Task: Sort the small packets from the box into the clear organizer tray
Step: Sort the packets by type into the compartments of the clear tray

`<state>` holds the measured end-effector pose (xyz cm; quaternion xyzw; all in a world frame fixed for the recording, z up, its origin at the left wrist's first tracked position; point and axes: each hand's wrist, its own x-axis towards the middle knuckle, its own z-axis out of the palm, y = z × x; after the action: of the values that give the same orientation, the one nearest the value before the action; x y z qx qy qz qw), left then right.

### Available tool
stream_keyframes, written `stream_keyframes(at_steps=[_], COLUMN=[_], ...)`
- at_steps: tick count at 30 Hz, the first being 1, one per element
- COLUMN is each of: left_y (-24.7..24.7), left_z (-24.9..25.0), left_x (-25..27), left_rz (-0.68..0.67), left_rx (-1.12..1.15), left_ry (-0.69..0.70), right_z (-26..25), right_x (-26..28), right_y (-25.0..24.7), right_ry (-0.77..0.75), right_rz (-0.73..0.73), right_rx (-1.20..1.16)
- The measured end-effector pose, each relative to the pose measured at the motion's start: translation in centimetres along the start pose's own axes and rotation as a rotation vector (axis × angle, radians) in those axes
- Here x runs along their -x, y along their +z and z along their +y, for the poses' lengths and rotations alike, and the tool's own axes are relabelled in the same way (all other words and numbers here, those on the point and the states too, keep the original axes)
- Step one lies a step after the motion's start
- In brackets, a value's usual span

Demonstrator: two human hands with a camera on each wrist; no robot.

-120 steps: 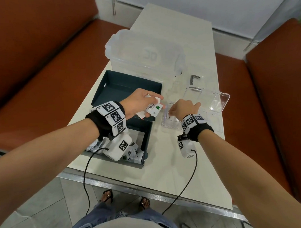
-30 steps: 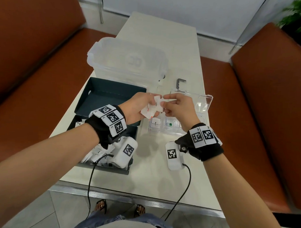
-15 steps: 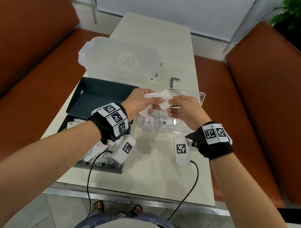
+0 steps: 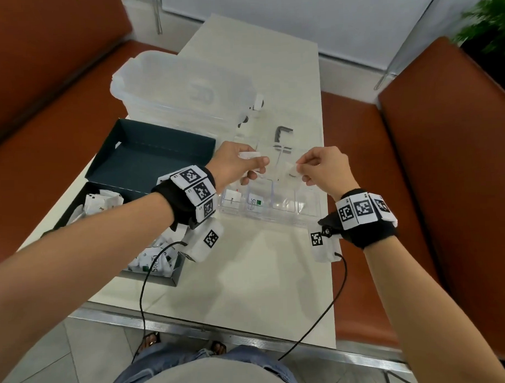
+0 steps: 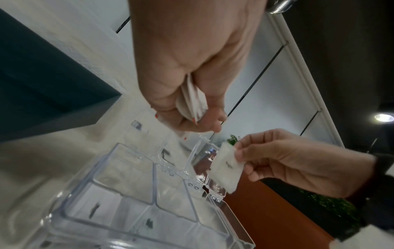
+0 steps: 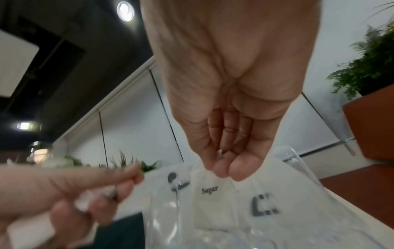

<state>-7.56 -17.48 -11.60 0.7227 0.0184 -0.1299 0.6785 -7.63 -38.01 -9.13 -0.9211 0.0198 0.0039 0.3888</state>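
Sugar packet [image 6: 215, 202]: thin paper, light, limp, likely creases or slips if held loosely; best held by top edge
Right hand [image 4: 325, 168] pinches that edge, packet hanging above tray [image 4: 309, 211]
Left hand [image 4: 236, 166] curls round spare packets [image 5: 192, 102], over tray's left side
More packets remain in box [image 4: 109, 228]

We seem to sit in a café or office lounge: rust-brown upholstered booth seats [image 4: 445, 167] at 3 and 9 o'clock of a narrow cream bench [image 4: 248, 277], potted ferns [image 6: 370, 55], recessed ceiling lights [image 6: 125, 11], sugar sachets [image 6: 213, 200].
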Motion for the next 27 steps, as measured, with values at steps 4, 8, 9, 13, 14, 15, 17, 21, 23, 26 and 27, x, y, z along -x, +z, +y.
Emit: stream_keyframes(at_steps=[4,8,9,13,14,15,17,21,23,26,27], left_y=[0.2,0.5,0.6,0.6,0.6,0.5,0.5,0.4,0.2,0.0,0.0], left_z=[-0.5,-0.5,-0.5,-0.5,-0.5,-0.5,-0.5,-0.5,-0.5,-0.4,-0.4], left_x=[-0.5,-0.9,-0.9,-1.1,-1.1,-1.2,-1.3,-1.2,-1.1,-1.0,-1.0], left_rz=[0.011,0.011,0.010,0.017,0.019,0.021,0.022,0.025,0.026,0.024,0.023], left_rx=[0.020,0.033,0.039,0.052,0.055,0.059,0.064,0.066,0.061,0.038,0.039], left_ry=[-0.009,-0.012,-0.013,-0.009,-0.009,-0.010,-0.016,-0.034,-0.033,-0.025,-0.026], right_z=[1.8,2.7,3.0,3.9,4.1,4.3,4.5,4.4,4.1,3.4,3.1], right_x=[-0.8,-1.2,-1.3,-1.4,-1.4,-1.4,-1.5,-1.6,-1.6,-1.5,-1.5], right_y=[2.0,4.6,5.1,6.6,6.7,6.8,6.9,6.5,6.1,6.0,6.1], right_ry=[0.007,0.013,0.002,-0.080,-0.094,-0.106,-0.118,-0.110,-0.139,-0.194,-0.196], right_rz=[-0.079,-0.170,-0.198,-0.233,-0.220,-0.206,-0.178,-0.217,-0.240,-0.262,-0.286], right_rx=[0.212,0.453,0.533,0.780,0.804,0.818,0.824,0.838,0.895,1.054,1.100])
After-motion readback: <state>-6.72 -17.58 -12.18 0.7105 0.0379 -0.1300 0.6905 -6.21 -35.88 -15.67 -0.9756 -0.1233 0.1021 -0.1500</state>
